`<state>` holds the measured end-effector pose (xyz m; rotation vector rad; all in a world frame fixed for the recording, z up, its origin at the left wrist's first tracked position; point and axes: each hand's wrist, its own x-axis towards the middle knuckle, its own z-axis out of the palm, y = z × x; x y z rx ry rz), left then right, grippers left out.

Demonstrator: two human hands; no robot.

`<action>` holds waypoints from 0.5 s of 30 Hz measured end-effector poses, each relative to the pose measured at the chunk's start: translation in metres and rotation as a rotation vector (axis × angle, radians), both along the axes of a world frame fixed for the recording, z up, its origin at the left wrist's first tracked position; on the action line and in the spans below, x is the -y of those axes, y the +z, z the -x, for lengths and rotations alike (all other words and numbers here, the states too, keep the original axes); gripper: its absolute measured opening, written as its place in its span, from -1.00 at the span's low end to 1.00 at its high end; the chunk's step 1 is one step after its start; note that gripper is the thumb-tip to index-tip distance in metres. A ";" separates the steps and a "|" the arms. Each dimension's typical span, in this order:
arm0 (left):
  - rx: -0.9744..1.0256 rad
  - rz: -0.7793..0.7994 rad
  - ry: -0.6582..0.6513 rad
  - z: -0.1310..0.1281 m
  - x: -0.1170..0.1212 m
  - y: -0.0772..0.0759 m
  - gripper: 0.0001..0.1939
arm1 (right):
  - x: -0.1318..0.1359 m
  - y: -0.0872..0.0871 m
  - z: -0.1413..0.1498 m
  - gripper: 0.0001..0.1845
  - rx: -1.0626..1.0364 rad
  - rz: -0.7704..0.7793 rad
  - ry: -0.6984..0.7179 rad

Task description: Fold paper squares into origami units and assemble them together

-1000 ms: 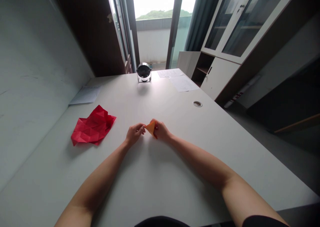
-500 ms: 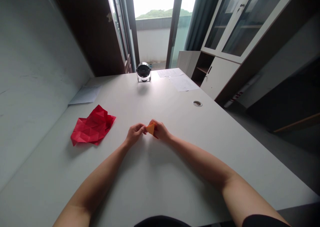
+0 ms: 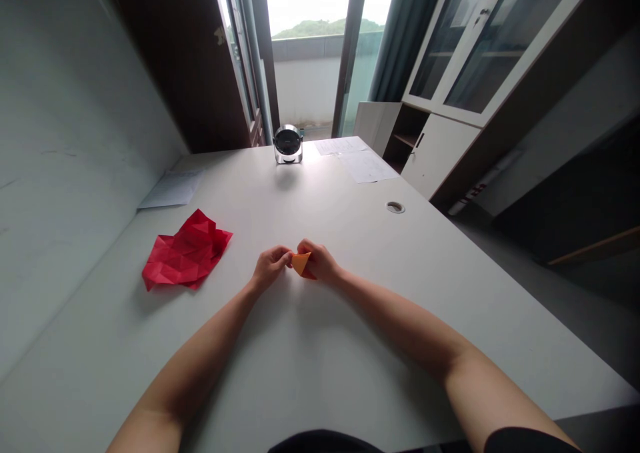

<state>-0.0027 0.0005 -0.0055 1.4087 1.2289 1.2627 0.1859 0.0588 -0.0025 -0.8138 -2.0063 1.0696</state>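
Note:
A small folded orange paper (image 3: 301, 264) lies low over the white table (image 3: 310, 346), between my two hands. My left hand (image 3: 271, 266) pinches its left corner with closed fingers. My right hand (image 3: 318, 261) is curled over its right side, fingers pressed on the paper. Most of the orange paper is hidden under my right fingers. A creased red paper sheet (image 3: 186, 252) lies flat on the table to the left of my left hand, untouched.
A small round desk fan (image 3: 288, 144) stands at the table's far end. White sheets (image 3: 359, 160) lie at the far right and another sheet (image 3: 171, 189) at the far left by the wall. A cable hole (image 3: 395, 207) sits to the right. Cabinets stand beyond the right edge.
The orange paper has been pressed lower and flatter between my fingers, and my right fingers have closed further over it. The red sheet has not moved.

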 end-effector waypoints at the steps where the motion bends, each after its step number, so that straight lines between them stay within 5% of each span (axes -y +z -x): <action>1: 0.009 0.003 0.003 0.000 0.000 0.000 -0.69 | 0.000 0.000 0.000 -0.76 -0.010 0.006 0.009; 8: 0.040 0.019 0.005 0.000 -0.003 0.001 -0.71 | -0.001 0.001 -0.001 -0.89 -0.043 -0.006 0.051; 15: 0.013 -0.019 0.138 -0.009 0.002 0.005 -0.67 | -0.002 0.000 0.000 -0.79 -0.057 0.032 -0.004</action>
